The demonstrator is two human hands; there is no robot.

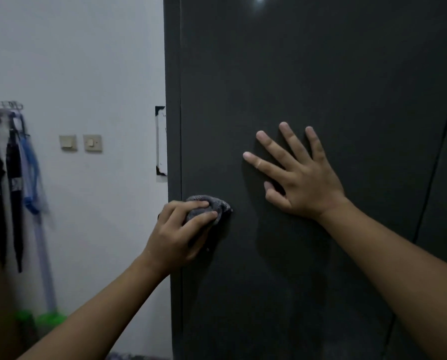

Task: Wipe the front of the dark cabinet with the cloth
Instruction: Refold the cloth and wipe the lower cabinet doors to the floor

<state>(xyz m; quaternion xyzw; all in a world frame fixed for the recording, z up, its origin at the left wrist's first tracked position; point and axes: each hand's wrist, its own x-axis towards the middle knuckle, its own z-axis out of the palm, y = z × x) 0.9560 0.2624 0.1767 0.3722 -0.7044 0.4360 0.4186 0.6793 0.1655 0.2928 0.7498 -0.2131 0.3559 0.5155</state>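
Left hand [177,233] gripping one cloth [208,205], right hand [299,175] flat on one dark cabinet [321,74]

The left hand [178,229] covers much of the grey cloth [214,203], and the dark cabinet [321,61] runs off the top, right and bottom edges. A white panel [160,141] is half hidden behind the cabinet's side (its marks too small to read), while the hanging items [14,178] at far left are blurred and cropped by the edge.
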